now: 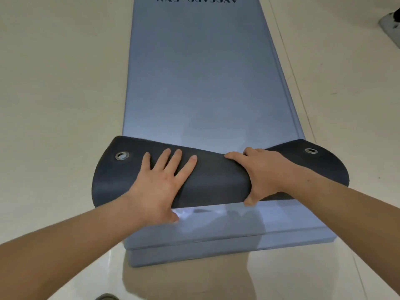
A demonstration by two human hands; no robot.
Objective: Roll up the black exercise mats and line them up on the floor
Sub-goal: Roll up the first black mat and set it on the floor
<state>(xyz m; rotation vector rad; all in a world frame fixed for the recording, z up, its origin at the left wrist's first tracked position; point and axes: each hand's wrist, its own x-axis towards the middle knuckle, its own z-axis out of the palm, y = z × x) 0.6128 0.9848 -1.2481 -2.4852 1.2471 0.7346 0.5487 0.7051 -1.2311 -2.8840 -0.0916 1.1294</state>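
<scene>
Head view: left hand (160, 182) presses, right hand (268, 172) grips black mat (216, 182).

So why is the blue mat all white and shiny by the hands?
Head view: light glares off the glossy blue gym mat beside the left hand; a soft shadow darkens it below the black exercise mat.

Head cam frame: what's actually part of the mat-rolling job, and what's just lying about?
Job:
- black rubbery exercise mat with metal eyelets, end curled over
- left hand, pressing flat on it
- right hand, gripping the curled part

Lying about:
- thick blue-grey padded gym mat, underneath the black one
- grey object at the top right edge, too cropped to identify
</scene>
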